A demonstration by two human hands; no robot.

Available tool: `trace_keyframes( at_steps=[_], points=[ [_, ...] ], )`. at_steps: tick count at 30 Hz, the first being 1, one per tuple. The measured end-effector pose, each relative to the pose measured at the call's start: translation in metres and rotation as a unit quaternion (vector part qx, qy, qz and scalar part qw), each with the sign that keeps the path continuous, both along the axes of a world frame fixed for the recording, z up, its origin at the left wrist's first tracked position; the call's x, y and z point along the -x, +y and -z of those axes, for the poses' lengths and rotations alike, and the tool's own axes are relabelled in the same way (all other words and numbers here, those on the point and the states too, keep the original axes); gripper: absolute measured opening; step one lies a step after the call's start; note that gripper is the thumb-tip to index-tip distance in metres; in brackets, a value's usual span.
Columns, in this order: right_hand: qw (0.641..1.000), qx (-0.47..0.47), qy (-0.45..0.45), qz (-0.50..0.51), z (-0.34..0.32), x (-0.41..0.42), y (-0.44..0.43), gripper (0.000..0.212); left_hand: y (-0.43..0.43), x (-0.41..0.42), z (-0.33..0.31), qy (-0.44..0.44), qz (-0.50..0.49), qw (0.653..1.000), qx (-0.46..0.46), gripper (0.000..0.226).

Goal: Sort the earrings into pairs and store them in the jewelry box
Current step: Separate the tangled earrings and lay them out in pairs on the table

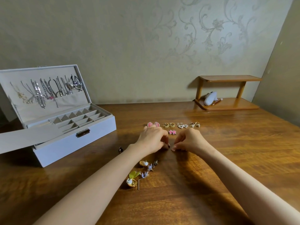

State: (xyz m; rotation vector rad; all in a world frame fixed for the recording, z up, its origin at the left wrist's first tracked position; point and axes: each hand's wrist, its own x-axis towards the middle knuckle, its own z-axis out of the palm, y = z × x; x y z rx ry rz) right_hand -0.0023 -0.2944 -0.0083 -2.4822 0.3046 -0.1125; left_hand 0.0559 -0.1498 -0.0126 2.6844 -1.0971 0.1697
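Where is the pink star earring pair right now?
Head view, centre: the pink star pair lies between the left hand and right hand, just nearer than the gold pair in the far row.

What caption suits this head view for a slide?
Left hand and right hand rest by paired earrings on the table, jewelry box open.

Wooden shelf [227, 78] on the table [227, 143] — white object [210, 98] on its lower tier.
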Motion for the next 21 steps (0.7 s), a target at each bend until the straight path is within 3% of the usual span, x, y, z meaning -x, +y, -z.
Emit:
trace_keyframes(
  at_steps=[13,21],
  points=[
    [0.995,0.01,-0.1,0.023,0.017,-0.021,-0.02,0.009,-0.027,-0.012,0.008,-0.027,-0.067,0.996,0.052,0.017],
    [0.994,0.024,-0.106,0.012,0.02,-0.024,-0.017,0.016,-0.025,-0.015,0.009,-0.018,-0.064,0.996,0.053,0.025]
  ],
)
